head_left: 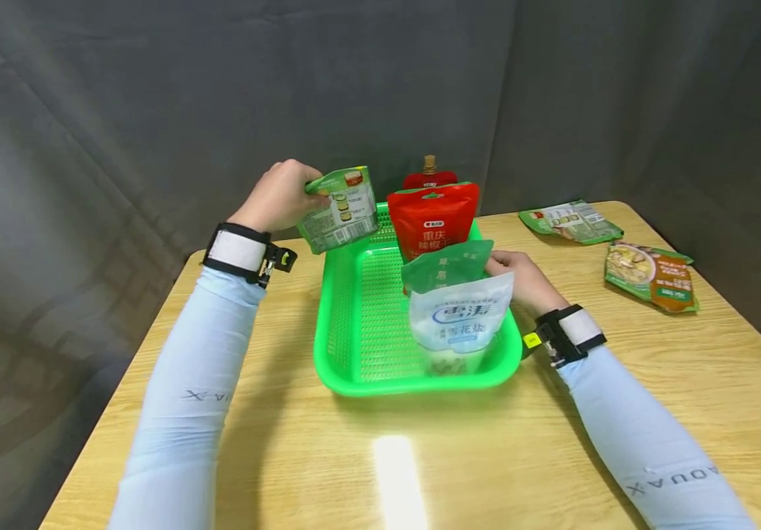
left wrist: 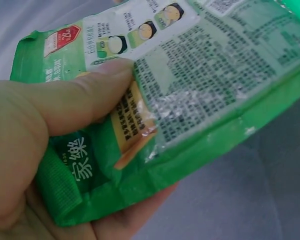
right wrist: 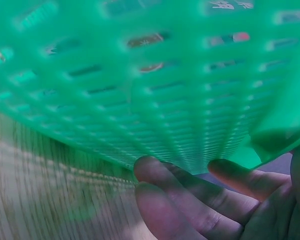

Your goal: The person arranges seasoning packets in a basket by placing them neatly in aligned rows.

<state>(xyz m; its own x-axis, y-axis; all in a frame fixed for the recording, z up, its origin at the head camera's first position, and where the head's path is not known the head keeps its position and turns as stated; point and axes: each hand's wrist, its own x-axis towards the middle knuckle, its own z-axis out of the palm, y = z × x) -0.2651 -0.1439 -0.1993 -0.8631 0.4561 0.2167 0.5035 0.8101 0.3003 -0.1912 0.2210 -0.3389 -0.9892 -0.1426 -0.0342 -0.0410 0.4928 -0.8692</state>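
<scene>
A wood-grain table (head_left: pixel 314 456) stands before dark grey drapes (head_left: pixel 387 81), with a green mesh basket (head_left: pixel 413 386) set between its left and right edges. Nearest, a white bag (head_left: pixel 460 324) stands in the basket's near right corner, a green pouch (head_left: pixel 447 267) upright just behind it. Alongside, a person's right hand (head_left: pixel 519 276) is at the basket's right edge, its fingers bent outside the mesh; whether they grip it cannot be told. A brown packet (head_left: pixel 652 276) lies near the table's right edge. Deeper in the basket, toward the far right corner, stands a red pouch (head_left: pixel 432 221). By the far left corner, the left hand (head_left: pixel 281 193) grasps a raised green packet (head_left: pixel 343 213), thumb pressed on its printed side. A second green packet (head_left: pixel 571 222) lies close to the table's far right corner. Farthest back, a capped pouch (head_left: pixel 430 179) rises behind the red one, its base hidden. The work looks partway through: three pieces stand plainly inside the basket, one is in hand, and two lie outside on the table.
</scene>
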